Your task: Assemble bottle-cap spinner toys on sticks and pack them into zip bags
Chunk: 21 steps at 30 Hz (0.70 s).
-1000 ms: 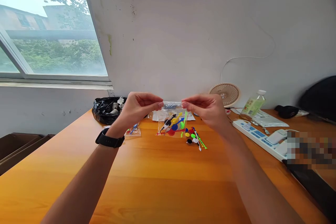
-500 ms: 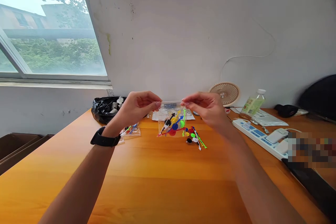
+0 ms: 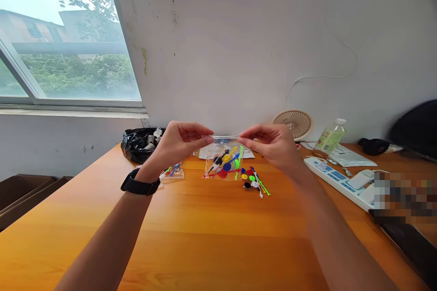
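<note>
Left hand (image 3: 180, 142) and right hand (image 3: 271, 143) each pinch the top seal of a small clear zip bag (image 3: 223, 160) of coloured plastic pieces above the wooden desk (image 3: 205, 236); light, limp, slippery film, best gripped at the stiffer strip.

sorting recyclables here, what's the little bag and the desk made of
The small bag looks like thin clear glossy plastic film: the coloured picks inside show through. The desk looks like wood or wood-look laminate, orange with a grain pattern and a soft sheen.

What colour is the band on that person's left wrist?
Black. The wristband on the left wrist shows clearly in the head view, against the orange wooden table.
</note>
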Available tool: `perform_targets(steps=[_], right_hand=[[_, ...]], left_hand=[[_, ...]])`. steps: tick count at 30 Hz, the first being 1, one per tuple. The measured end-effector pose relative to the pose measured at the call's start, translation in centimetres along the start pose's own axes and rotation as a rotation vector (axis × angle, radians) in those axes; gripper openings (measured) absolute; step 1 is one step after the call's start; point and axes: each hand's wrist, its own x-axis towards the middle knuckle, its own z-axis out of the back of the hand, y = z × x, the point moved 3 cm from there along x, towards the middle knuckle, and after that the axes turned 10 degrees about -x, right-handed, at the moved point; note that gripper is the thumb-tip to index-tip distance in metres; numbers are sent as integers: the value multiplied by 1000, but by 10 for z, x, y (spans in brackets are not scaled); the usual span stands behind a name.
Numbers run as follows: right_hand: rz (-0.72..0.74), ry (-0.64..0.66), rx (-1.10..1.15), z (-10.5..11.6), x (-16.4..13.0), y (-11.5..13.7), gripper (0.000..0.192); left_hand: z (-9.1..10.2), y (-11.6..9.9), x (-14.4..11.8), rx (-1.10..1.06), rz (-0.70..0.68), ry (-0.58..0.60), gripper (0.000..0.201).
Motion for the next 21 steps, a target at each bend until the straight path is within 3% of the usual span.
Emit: perform_targets(steps=[2, 9, 17, 21], right_hand=[[18, 2, -57, -2, 1, -1, 26], [97, -19, -270, -10, 1, 0, 20], [46, -1, 2, -8, 0, 9, 20], [38, -3, 56, -6, -1, 11, 17]], left_hand=[[0, -1, 2, 81, -45, 3, 34], [-2, -4, 4, 314, -143, 19, 24], [1, -3, 1, 16, -104, -24, 19], [3, -10, -3, -14, -112, -57, 17]])
